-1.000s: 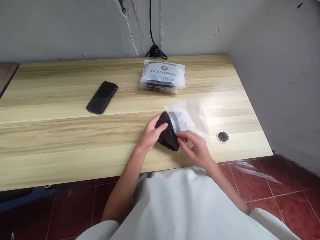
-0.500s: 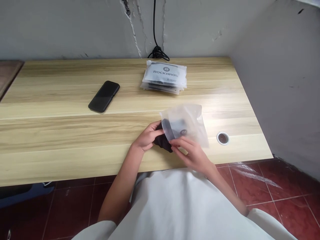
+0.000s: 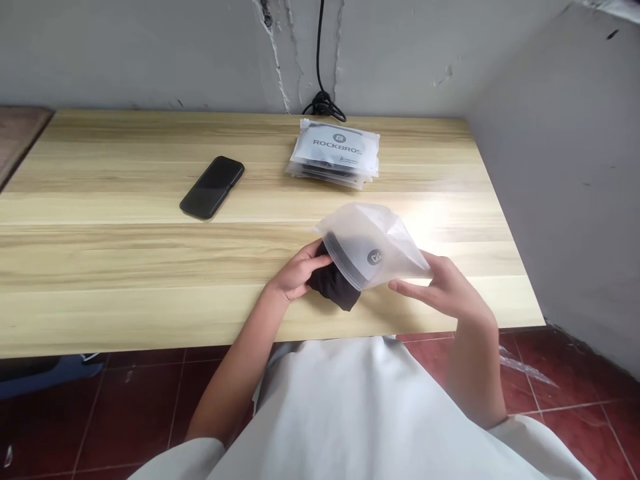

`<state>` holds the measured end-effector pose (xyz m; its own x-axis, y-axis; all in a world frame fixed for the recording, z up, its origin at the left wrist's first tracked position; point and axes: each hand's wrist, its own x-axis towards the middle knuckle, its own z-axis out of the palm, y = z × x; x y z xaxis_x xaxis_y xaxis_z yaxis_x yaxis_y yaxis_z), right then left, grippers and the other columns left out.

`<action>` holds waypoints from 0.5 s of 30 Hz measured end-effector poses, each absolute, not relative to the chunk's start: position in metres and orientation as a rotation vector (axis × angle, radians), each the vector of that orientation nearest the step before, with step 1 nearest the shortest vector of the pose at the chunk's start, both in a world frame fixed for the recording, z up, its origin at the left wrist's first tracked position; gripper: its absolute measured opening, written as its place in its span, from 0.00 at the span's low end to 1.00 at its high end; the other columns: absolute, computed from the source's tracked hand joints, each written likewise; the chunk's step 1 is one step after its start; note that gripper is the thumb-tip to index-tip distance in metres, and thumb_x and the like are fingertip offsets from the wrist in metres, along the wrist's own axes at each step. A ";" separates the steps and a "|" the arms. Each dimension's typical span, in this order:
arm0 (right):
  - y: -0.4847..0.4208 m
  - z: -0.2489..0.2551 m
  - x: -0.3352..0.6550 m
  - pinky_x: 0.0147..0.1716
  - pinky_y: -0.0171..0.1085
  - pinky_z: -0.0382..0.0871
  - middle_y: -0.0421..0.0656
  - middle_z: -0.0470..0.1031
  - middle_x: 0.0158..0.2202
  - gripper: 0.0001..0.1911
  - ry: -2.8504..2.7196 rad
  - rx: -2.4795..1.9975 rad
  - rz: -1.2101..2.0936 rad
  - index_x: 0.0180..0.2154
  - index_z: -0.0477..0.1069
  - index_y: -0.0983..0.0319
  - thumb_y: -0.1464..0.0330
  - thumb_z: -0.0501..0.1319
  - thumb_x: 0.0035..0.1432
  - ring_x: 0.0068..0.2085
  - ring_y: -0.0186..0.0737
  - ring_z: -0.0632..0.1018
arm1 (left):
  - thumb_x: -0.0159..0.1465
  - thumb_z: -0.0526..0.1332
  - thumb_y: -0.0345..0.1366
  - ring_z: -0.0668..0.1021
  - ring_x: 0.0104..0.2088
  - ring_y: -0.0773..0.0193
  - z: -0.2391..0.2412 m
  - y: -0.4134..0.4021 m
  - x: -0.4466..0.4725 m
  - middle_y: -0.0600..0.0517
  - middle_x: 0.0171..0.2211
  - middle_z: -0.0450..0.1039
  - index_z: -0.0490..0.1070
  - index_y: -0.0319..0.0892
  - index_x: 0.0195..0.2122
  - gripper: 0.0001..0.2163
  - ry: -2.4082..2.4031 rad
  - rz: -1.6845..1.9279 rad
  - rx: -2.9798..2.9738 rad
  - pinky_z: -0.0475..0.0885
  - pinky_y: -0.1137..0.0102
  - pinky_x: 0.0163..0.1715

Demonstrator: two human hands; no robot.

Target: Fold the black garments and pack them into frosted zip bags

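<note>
My left hand (image 3: pixel 299 270) is closed around a folded black cloth item (image 3: pixel 334 285), whose lower corner sticks out to the right. A frosted zip-top plastic bag (image 3: pixel 383 233) lies over part of the cloth, its zip edge near my left thumb. Inside the bag shows a pale card with a dark band and a round logo. My right hand (image 3: pixel 443 287) is at the bag's right end with thumb and fingers spread apart. Its fingertips are partly hidden at the bag's edge, and the thumb points left below the bag.
A stack of flat ROCKBROS bags (image 3: pixel 336 152) sits at the back of the wooden table (image 3: pixel 125 260). To the left lies a black phone (image 3: pixel 213 187). A coiled black cable (image 3: pixel 324 105) hangs at the grey wall behind.
My right hand has let go of the bag's zip edge and moved right to its far end. The bag has tilted and bulged, and more black cloth shows. My left hand keeps its hold.
</note>
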<state>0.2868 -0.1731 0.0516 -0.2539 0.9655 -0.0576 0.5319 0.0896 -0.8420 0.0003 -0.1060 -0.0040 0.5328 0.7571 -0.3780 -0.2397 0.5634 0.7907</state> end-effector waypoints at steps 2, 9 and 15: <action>-0.175 0.051 0.282 0.35 0.46 0.83 0.44 0.86 0.46 0.16 -1.805 -1.444 1.175 0.52 0.80 0.55 0.56 0.69 0.66 0.44 0.57 0.86 | 0.56 0.76 0.43 0.83 0.53 0.44 -0.001 -0.106 0.000 0.42 0.49 0.84 0.81 0.41 0.50 0.22 0.801 0.601 0.777 0.77 0.55 0.56; -0.184 0.044 0.264 0.53 0.50 0.79 0.45 0.81 0.57 0.27 -1.630 -1.317 1.527 0.64 0.72 0.53 0.55 0.68 0.66 0.56 0.57 0.82 | 0.47 0.81 0.35 0.85 0.46 0.51 0.002 -0.104 -0.002 0.47 0.41 0.86 0.83 0.39 0.42 0.21 0.831 0.517 0.958 0.78 0.64 0.50; -0.193 0.020 0.276 0.63 0.55 0.70 0.47 0.66 0.73 0.49 -1.378 -0.874 1.809 0.71 0.63 0.48 0.39 0.70 0.53 0.70 0.63 0.70 | 0.48 0.80 0.38 0.85 0.38 0.54 -0.001 -0.104 -0.008 0.47 0.35 0.85 0.83 0.39 0.34 0.15 0.752 0.558 0.895 0.80 0.65 0.41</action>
<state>0.2755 -0.1929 0.0203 -0.5347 0.8388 -0.1025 -0.1241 -0.1979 -0.9723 -0.0076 -0.1043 -0.0012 0.6195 0.7068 -0.3415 -0.1227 0.5169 0.8472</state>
